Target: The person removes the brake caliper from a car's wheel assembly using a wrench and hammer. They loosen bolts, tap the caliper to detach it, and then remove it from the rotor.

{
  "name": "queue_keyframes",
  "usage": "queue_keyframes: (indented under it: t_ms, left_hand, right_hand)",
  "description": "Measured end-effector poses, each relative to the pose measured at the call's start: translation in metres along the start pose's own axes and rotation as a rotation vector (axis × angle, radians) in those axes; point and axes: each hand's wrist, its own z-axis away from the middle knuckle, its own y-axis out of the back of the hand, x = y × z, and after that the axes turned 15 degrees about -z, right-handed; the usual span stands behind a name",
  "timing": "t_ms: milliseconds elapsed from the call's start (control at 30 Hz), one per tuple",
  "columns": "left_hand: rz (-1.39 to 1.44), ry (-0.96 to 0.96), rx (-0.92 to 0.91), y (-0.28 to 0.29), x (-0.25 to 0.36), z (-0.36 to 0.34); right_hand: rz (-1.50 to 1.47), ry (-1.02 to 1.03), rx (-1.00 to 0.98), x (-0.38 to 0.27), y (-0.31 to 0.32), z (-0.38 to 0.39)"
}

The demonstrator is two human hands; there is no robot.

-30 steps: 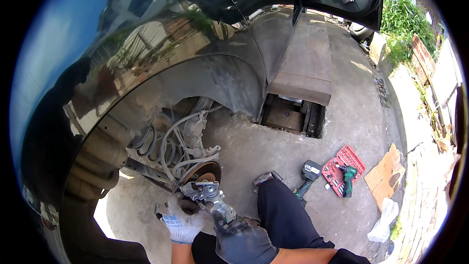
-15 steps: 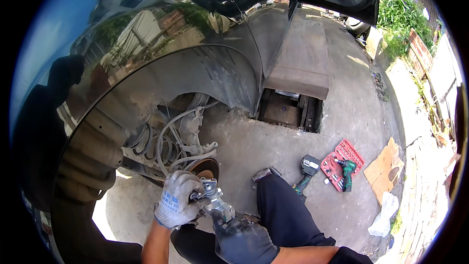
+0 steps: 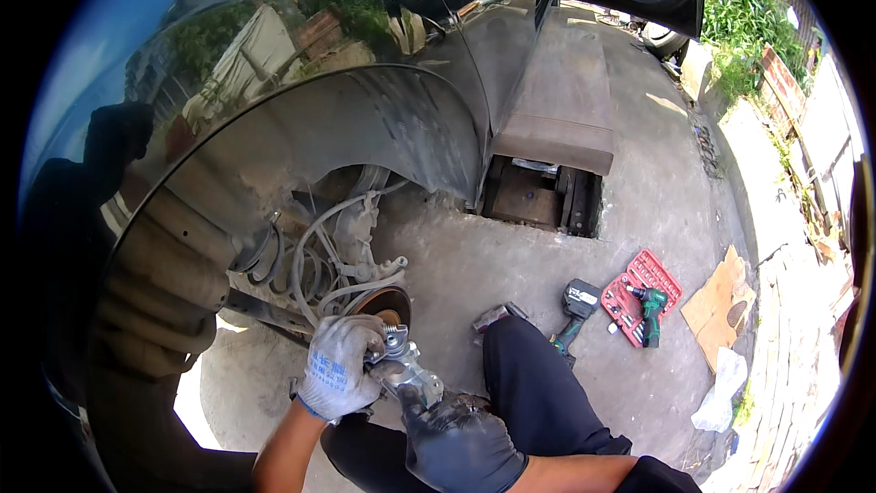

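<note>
Left hand (image 3: 339, 376): light glove, fingers clamped on the metal brake part (image 3: 406, 370).
Right hand (image 3: 461, 443): dark glove, fingers wrapped round its lower end.
Brake part: just below the brake disc (image 3: 388, 303), inside the wheel arch (image 3: 365, 128).
Floor: red socket case (image 3: 639, 297).

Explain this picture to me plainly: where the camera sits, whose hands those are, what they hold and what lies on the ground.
There is no machine here, only a person at work. The camera is worn on the person's head and looks down, so the edges bend like a fishbowl.

The left hand, in a grey-white glove, and the right hand, in a dark glove, both grip a silvery metal part at the brake disc. The disc sits in the open wheel arch of a dark car; no wheel is on it, and a coil spring shows behind.

On the concrete ground lie a cordless tool, a red socket case with a green tool on it, and flattened cardboard.
</note>
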Motion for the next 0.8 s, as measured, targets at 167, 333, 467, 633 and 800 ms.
queue_keyframes:
  t_ms: [167,333,467,633,800]
  left_hand:
    - [0.002,0.007,0.035,-0.012,-0.004,0.001]
    - [-0.046,0.004,0.047,-0.019,-0.003,-0.007]
    - [-0.030,0.016,0.045,-0.023,-0.004,-0.005]
    - [-0.034,0.017,0.034,-0.024,-0.002,-0.007]
    - [-0.032,0.000,0.036,-0.025,-0.003,-0.009]
  right_hand:
    - [0.004,-0.020,0.015,0.008,-0.006,0.004]
    - [-0.085,-0.046,0.043,0.020,0.001,-0.003]
    - [-0.016,0.044,0.037,0.028,0.002,-0.003]
    - [-0.028,0.042,0.189,0.023,0.006,-0.007]
    - [-0.034,0.023,0.161,0.026,0.003,-0.005]
